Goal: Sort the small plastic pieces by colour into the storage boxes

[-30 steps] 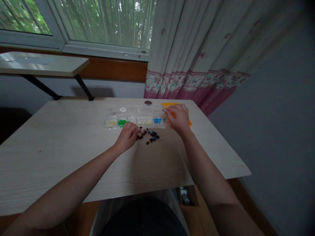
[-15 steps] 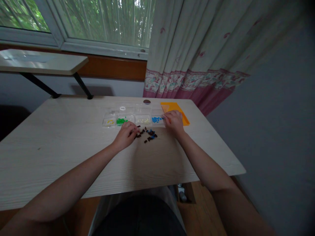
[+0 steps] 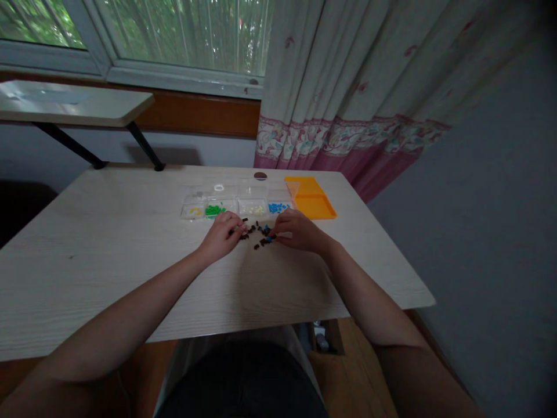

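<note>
A loose pile of small dark brown pieces (image 3: pixel 252 229) lies on the table with a few blue ones mixed in. My left hand (image 3: pixel 221 235) rests at the left side of the pile, fingers curled together; what they hold is too small to make out. My right hand (image 3: pixel 298 231) reaches into the pile's right side, its thumb and fingertips closing at a small blue piece (image 3: pixel 269 239). Just behind stands a clear compartment box (image 3: pixel 238 207) with its lid open. Its front compartments hold yellow pieces (image 3: pixel 195 211), green pieces (image 3: pixel 214 209), pale pieces (image 3: pixel 257 210) and blue pieces (image 3: pixel 278 207).
An orange tray (image 3: pixel 315 206) lies to the right of the clear box. A round brown spot (image 3: pixel 260 175) is near the table's back edge. A raised shelf (image 3: pixel 73 104) on black legs stands at the back left; a curtain (image 3: pixel 331 125) hangs behind the table.
My right hand has moved from the box's blue compartment, down and left to the pile. My left hand stays almost in place. The view has shifted slightly.
</note>
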Motion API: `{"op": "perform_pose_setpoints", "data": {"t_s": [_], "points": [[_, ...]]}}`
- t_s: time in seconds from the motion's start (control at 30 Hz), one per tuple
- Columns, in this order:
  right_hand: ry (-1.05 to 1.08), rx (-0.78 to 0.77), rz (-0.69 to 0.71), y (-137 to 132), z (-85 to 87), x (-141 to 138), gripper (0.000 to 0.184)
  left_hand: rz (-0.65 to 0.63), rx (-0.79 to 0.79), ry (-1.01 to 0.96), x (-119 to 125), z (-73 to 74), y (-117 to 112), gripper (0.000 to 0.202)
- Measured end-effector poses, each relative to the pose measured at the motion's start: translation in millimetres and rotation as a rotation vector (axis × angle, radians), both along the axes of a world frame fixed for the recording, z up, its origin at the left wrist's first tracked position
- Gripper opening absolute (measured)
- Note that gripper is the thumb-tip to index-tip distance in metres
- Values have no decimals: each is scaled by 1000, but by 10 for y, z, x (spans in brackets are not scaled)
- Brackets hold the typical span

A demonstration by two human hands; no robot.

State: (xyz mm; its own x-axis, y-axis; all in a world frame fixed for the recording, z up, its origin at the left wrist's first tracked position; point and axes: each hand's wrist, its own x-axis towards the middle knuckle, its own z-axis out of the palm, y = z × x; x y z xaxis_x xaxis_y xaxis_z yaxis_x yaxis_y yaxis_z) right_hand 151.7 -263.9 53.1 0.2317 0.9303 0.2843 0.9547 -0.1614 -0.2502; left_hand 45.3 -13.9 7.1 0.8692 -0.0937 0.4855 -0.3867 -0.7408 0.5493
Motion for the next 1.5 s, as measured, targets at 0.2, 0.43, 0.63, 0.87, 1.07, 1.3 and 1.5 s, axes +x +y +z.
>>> {"op": "perform_pose_setpoints", "data": {"t_s": [0.2, 0.43, 0.63, 0.87, 1.07, 1.3, 1.5], "points": [[-86, -80, -43, 37, -91, -20, 13, -21, 9, 3, -22, 25, -11, 25], [-170, -104, -93, 77, -149, -38, 14, -65, 39, 21, -35, 25, -24, 22], [-162, -94, -99, 46, -188, -5, 14, -49, 25, 51, -37, 49, -49, 22], [-138, -103, -112, 40, -158, -38, 18, -28, 0, 52, -52, 26, -37, 21], [-163, -118, -119, 42, -143, -43, 24, -28, -3, 45, -61, 38, -33, 22], [-195, -102, -124, 52, -136, -60, 20, -33, -11, 44, -52, 29, -24, 22], [-229, -148, -148, 65, -89, -77, 11, -21, -21, 48, -45, 25, -32, 22]]}}
